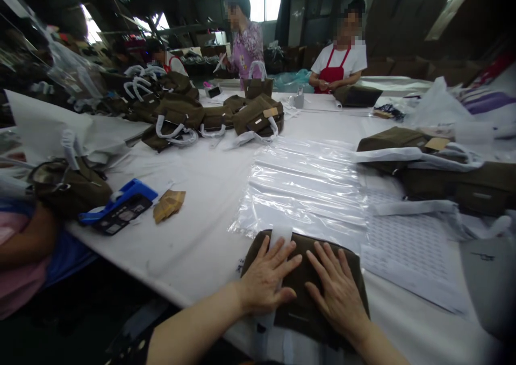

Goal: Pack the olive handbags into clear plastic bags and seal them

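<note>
Pressing olive bag (296, 316) flat on white table (193, 247), left hand (266, 276) and right hand (336, 290) spread wide on top, not gripping; next move seemingly calls for clear plastic sheeting (302, 193) just ahead.

Olive handbags (250, 117), clear plastic bags (302, 187), a white-covered table (193, 236)

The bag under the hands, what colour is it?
The bag is dark olive brown, shown best in the head view.

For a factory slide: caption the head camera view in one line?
Left hand and right hand flat on an olive bag beside clear plastic on a white table.
</note>
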Tool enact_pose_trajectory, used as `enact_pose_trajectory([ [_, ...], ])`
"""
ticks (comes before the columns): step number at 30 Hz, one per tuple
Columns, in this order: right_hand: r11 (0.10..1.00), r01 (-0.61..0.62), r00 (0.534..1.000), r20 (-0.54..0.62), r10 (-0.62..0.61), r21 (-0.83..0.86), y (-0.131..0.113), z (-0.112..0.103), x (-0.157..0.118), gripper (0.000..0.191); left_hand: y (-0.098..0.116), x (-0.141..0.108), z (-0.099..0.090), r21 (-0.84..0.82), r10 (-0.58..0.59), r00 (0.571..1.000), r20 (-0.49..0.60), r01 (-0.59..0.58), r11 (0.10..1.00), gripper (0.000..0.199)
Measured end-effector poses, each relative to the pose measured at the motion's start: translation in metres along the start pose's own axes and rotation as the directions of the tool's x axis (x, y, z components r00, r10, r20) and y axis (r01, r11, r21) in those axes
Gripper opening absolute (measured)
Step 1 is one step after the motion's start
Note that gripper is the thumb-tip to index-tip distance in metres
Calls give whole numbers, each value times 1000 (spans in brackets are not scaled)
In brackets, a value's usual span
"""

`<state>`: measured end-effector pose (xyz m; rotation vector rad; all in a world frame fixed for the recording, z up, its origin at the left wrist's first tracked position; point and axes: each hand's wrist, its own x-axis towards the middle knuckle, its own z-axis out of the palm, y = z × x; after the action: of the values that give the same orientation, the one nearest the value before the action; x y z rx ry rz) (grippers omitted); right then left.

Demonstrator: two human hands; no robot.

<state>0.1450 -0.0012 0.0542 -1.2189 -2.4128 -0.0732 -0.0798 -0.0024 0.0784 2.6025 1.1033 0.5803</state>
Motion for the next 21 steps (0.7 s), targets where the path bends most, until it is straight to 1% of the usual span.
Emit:
enact_pose_trajectory([
  [1,997,-29,999,-32,32,76,0,-7,-2,54,1,-3,-9,-66,4,996,-84,-9,998,60],
  [2,985,-73,994,-70,85,159,1,-14,-3,53,1,-6,-17,-139,-20,984,-179,-5,990,55],
  [3,963,-127,981,-111,157,237,3,-21,-4,52,-1,-8,-26,-211,-70,960,-272,11,977,50],
  [4,935,-183,959,-154,238,302,8,-26,-5,51,-5,-10,-33,-276,-136,924,-358,35,961,44],
  [5,904,-237,924,-204,323,356,15,-30,-5,50,-12,-10,-39,-327,-213,877,-430,69,942,38],
  [6,866,-290,874,-256,413,408,25,-32,-5,48,-21,-8,-43,-364,-302,818,-489,124,923,33],
  [7,816,-343,806,-301,510,465,38,-32,-5,46,-34,-5,-46,-383,-397,750,-529,206,901,29],
  [8,755,-396,723,-329,608,523,52,-29,-3,43,-48,1,-47,-380,-486,695,-530,317,869,29],
  [9,686,-446,638,-333,694,576,69,-24,-1,40,-64,10,-46,-355,-561,664,-494,435,828,31],
  [10,622,-489,590,-293,752,612,85,-17,3,37,-80,21,-43,-312,-619,657,-430,536,785,35],
  [11,576,-524,592,-218,776,627,100,-7,8,35,-96,34,-37,-258,-654,674,-342,602,756,37],
  [12,560,-551,638,-120,761,619,114,3,15,34,-110,49,-30,-206,-660,712,-240,627,752,36],
  [13,572,-561,706,-15,708,598,125,15,24,33,-122,65,-22,-168,-635,761,-134,614,771,31],
  [14,601,-553,774,90,627,577,134,26,33,31,-132,81,-12,-150,-592,805,-40,581,800,23],
  [15,632,-533,825,179,537,562,140,37,42,28,-141,96,-2,-139,-549,835,41,549,824,15],
  [16,659,-514,853,245,461,549,144,48,51,23,-148,110,8,-119,-513,849,128,527,842,13],
  [17,681,-502,865,289,411,533,147,57,59,19,-154,122,17,-95,-487,848,211,514,853,15],
  [18,701,-498,866,332,374,510,150,64,65,15,-160,132,25,-70,-472,835,283,508,858,16],
  [19,718,-501,860,371,351,483,153,69,71,15,-166,141,30,-46,-464,816,344,509,860,16],
  [21,740,-527,830,440,343,417,161,74,81,21,-178,154,35,-4,-461,770,440,516,857,19],
])
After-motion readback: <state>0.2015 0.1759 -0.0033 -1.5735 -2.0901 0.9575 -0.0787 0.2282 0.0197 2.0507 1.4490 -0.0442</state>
